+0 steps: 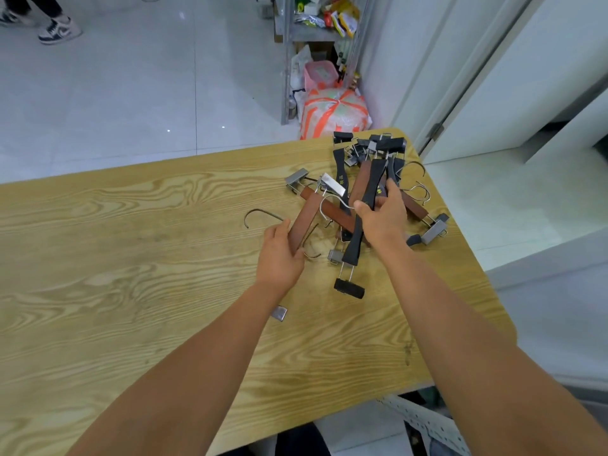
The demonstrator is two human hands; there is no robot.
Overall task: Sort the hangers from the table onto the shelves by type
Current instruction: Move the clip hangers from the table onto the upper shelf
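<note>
A tangled pile of clip hangers lies at the far right of the wooden table; some have brown wooden bars, others black bars, all with metal hooks and clips. My left hand grips a brown wooden hanger by its bar, its hook reaching left over the table. My right hand grips a black hanger at mid-bar, its lower clip hanging toward me. The shelves for sorting cannot be made out.
A metal rack with packets stands beyond the table, with a pink basket and an orange-and-white sack on the floor beside it. A person's shoes show at top left. A white door stands at the right.
</note>
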